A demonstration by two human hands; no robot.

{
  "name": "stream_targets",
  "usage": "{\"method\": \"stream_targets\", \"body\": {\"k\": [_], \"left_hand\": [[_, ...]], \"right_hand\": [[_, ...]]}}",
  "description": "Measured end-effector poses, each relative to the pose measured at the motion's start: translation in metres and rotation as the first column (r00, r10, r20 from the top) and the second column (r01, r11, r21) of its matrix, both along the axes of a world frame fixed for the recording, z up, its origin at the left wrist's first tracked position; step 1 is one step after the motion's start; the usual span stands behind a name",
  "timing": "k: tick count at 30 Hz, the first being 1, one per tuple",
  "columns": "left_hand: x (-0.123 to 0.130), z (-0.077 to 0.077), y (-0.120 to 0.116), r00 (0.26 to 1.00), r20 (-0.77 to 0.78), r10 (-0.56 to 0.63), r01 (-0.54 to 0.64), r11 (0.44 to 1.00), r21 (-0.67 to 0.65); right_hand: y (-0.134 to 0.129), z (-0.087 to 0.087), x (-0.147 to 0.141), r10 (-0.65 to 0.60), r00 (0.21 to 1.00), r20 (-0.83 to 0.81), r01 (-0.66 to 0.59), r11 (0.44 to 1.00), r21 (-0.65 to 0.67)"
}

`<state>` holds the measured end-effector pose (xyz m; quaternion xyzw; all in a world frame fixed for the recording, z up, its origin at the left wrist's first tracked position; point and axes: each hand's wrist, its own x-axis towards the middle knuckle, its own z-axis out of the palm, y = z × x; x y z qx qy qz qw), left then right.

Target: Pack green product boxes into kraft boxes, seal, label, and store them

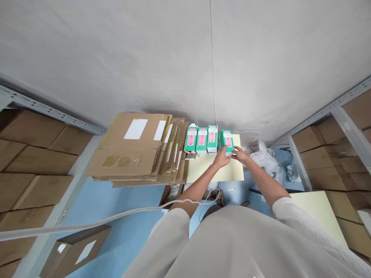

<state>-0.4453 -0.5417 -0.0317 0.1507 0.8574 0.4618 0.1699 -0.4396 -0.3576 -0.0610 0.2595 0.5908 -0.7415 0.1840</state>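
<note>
Several green boxes with pink pictures stand in a row on a pale yellow board [199, 173]. My left hand [222, 157] and my right hand [239, 154] both grip the rightmost green box [227, 139] at its near end, one from each side. A little to its left stands a taller-looking green box [212, 139], with another green box [201, 139] beside it. The leftmost green box [191, 139] has a raised white flap at its far end. Part of one more green side shows behind the gripped box.
Flattened cardboard boxes [130, 148] are piled left of the green boxes. A white cable [116, 217] crosses below my left arm. Shelves of brown cartons [37, 131] flank both sides. Clear plastic bags [265, 160] lie at the right, and a carton [78, 247] is on the blue floor.
</note>
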Motion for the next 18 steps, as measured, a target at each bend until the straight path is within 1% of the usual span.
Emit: {"method": "stream_targets", "body": {"k": [2, 5, 7, 9, 12, 14, 18], "left_hand": [[0.006, 0.002, 0.006, 1.000, 0.023, -0.010, 0.009, 0.999, 0.042], [0.016, 0.007, 0.021, 0.998, 0.048, -0.042, 0.040, 0.997, 0.059], [0.023, 0.010, 0.036, 0.994, 0.046, -0.095, 0.092, 0.994, 0.063], [0.033, 0.014, 0.056, 0.985, 0.028, -0.167, 0.165, 0.983, 0.078], [0.054, 0.019, 0.095, 0.959, 0.011, -0.283, 0.280, 0.953, 0.115], [0.073, 0.022, 0.124, 0.935, 0.017, -0.354, 0.349, 0.929, 0.122], [0.123, 0.024, 0.187, 0.865, 0.015, -0.502, 0.496, 0.859, 0.127]], "right_hand": [[0.009, 0.003, 0.009, -0.015, 1.000, -0.021, 0.015, 1.000, 0.007], [0.026, 0.006, 0.027, -0.061, 0.997, -0.048, 0.062, 0.998, 0.033], [0.042, 0.010, 0.044, -0.114, 0.992, -0.060, 0.118, 0.991, 0.058], [0.061, 0.014, 0.066, -0.180, 0.981, -0.074, 0.185, 0.980, 0.074], [0.094, 0.023, 0.110, -0.298, 0.951, -0.086, 0.304, 0.949, 0.082], [0.117, 0.028, 0.145, -0.384, 0.919, -0.091, 0.391, 0.916, 0.090], [0.161, 0.036, 0.225, -0.535, 0.839, -0.096, 0.544, 0.831, 0.118]]}}
